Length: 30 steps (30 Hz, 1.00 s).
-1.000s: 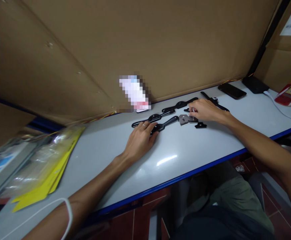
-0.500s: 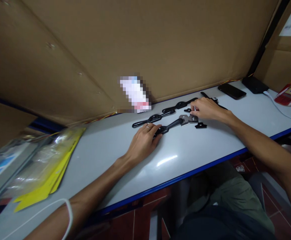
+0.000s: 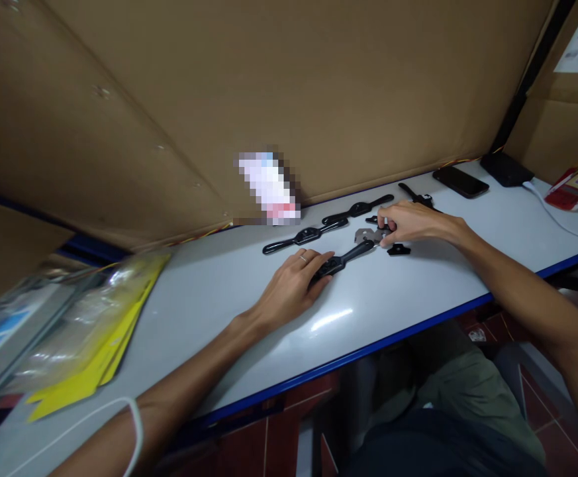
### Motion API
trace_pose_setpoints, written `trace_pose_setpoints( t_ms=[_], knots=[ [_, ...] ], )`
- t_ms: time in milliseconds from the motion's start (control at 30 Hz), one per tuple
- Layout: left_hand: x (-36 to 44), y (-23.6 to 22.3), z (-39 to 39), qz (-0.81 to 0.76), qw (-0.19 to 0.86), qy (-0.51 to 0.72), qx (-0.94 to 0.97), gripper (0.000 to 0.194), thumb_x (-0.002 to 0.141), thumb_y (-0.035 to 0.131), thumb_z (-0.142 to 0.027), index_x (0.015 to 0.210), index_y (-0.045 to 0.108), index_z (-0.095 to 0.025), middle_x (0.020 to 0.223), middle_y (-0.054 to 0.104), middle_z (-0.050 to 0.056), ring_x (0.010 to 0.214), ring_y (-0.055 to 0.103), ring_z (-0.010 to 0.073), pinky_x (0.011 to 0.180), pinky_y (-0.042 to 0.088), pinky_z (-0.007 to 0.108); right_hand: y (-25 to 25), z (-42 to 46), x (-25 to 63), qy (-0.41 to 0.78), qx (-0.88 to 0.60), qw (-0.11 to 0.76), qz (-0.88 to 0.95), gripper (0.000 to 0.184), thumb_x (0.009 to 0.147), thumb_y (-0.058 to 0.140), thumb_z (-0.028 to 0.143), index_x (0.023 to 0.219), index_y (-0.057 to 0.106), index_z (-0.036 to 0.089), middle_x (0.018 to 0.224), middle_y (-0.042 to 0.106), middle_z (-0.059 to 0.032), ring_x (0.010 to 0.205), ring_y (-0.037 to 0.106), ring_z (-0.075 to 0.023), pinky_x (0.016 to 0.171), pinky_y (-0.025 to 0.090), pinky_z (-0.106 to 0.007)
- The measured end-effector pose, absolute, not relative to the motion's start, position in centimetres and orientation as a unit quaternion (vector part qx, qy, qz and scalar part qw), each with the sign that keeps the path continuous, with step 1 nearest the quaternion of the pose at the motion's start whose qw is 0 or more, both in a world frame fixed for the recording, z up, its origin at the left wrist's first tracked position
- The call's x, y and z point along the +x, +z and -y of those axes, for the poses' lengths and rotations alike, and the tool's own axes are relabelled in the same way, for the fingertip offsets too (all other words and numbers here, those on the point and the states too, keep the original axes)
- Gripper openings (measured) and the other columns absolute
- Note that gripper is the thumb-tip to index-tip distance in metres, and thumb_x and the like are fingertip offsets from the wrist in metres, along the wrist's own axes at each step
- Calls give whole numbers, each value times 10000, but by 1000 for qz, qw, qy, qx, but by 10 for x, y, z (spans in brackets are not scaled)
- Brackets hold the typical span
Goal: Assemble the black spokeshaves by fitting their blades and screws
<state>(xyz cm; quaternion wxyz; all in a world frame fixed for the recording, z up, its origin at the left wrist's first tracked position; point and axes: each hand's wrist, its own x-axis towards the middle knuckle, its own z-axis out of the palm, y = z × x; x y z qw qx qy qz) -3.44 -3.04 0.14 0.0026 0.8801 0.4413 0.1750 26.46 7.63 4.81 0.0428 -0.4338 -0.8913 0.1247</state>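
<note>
My left hand [image 3: 301, 277] is closed round one end of a black spokeshave body [image 3: 357, 250], which lies on the table with its other handle pointing right. At that handle's tip lie flat grey metal blades [image 3: 365, 235]. My right hand [image 3: 402, 222] pinches one of these blades at its right side; the fingers partly cover it. Small black cap pieces lie close by, one cap [image 3: 398, 250] below my right fingers and another cap [image 3: 372, 219] just above them. Two more black spokeshave bodies lie behind, a nearer one [image 3: 307, 234] and a farther one [image 3: 359, 209].
Another black spokeshave [image 3: 416, 195] lies behind my right hand. A black phone [image 3: 461, 181] and a black box with a white cable [image 3: 507, 169] are at the back right. Yellow sheets and clear plastic bags [image 3: 104, 331] cover the left side. Cardboard [image 3: 368, 86] walls the back.
My left hand has shifted the spokeshave body slightly right and toward me. My right hand has come down from the upper cap onto the blades, its fingers now at a blade's edge.
</note>
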Motion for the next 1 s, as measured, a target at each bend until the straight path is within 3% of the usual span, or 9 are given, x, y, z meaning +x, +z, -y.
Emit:
trace_pose_setpoints(
  t_ms=[1000],
  knots=[
    [-22, 6, 43, -357, 105, 195, 907, 474, 1023, 499, -248, 1492, 447, -212, 1187, 641, 110, 1130, 557, 262, 995, 515, 502, 48, -76, 263, 137, -442, 27, 886, 309, 745, 771, 376, 990, 686, 209, 977, 683, -72, 797, 582, -203, 633, 350, -318]
  ],
)
